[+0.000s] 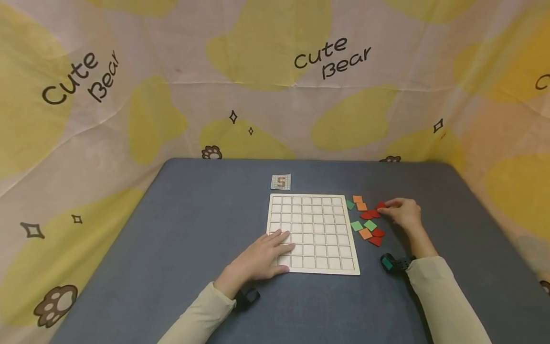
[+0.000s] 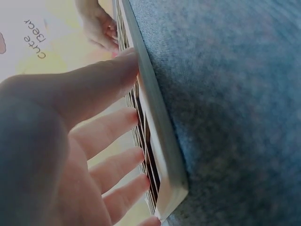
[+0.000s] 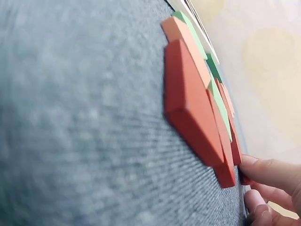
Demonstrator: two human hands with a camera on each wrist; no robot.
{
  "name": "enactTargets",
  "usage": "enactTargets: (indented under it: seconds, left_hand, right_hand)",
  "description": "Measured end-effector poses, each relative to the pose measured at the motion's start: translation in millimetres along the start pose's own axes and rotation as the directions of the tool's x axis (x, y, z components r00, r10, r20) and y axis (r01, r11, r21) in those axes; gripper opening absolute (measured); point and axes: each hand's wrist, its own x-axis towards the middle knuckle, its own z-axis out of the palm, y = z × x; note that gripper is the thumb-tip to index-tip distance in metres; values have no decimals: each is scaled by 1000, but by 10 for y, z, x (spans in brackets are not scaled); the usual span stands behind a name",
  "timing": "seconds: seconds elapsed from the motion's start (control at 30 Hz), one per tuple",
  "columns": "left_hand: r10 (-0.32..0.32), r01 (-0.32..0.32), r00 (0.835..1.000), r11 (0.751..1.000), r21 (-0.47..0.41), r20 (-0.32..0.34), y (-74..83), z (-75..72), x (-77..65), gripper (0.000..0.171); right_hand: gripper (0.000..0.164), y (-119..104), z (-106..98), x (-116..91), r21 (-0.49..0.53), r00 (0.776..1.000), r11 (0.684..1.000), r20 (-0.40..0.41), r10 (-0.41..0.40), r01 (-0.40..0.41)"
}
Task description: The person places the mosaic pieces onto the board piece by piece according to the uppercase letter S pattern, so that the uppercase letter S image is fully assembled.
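Note:
My left hand (image 1: 261,256) rests with spread fingers on the lower left of a white grid board (image 1: 321,238). In the left wrist view, the thumb (image 2: 106,77) and fingertips lie along the board's edge. To the right of the board, my right hand (image 1: 405,212) pinches a red square tile (image 1: 380,205) between thumb and fingers at the far side of a loose group of tiles. Only a sliver of that tile shows in the right wrist view. Nearby lie other red tiles (image 1: 375,241), orange tiles (image 1: 364,233) and green tiles (image 1: 356,226).
A small printed card (image 1: 281,182) with a gridded figure lies beyond the board's far left corner. All of it is on a blue-grey table (image 1: 197,215). A patterned cloth (image 1: 266,57) hangs behind the table's far edge.

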Motion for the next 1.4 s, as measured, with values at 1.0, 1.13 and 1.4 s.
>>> enactTargets:
  seconds: [1.0, 1.13, 1.4]
  left_hand:
    - [8, -8, 1000, 1000, -16, 13, 1, -23, -27, 57]
    - [11, -11, 1000, 1000, -9, 11, 2, -23, -19, 57]
    - [-3, 3, 1000, 1000, -15, 21, 10, -23, -22, 57]
  right_hand:
    - [48, -314, -13, 16, 114, 975, 993, 223, 7, -33]
    - [48, -393, 16, -8, 116, 969, 993, 248, -11, -19]
    - [49, -461, 68, -22, 108, 939, 994, 338, -62, 27]
